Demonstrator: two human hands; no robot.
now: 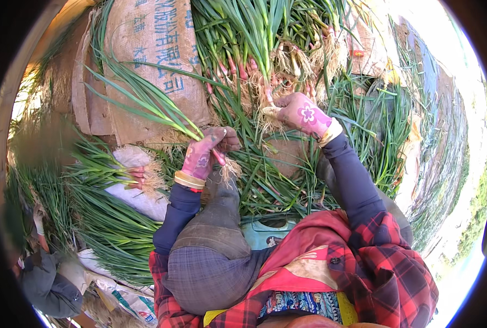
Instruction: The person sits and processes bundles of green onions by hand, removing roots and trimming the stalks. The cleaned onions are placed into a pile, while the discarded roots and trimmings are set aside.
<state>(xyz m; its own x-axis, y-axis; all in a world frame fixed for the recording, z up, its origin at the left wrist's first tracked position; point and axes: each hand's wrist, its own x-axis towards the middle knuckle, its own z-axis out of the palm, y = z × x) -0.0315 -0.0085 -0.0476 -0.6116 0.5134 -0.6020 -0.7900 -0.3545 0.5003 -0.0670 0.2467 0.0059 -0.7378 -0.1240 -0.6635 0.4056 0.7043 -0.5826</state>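
My left hand (205,153), in a pink flowered glove, is closed around a young garlic plant (173,119). Its long green leaves point up and left, while its reddish bulb and pale roots hang below my fingers. At the front of a large heap of garlic plants (231,45), my right hand (302,115), gloved alike, pinches the root end of another plant (268,88). The leaves of that plant stretch away from me over the heap. Loose green leaves (268,188) litter the ground between my hands and my legs.
A woven sack (153,53) bearing writing lies ahead on the left. A small garlic bunch (139,174) rests on a white sack (134,201), beside a bigger pile of leaves (112,233). Part of another person (55,287) shows at lower left. Beneath me is a turquoise plastic stool (262,233).
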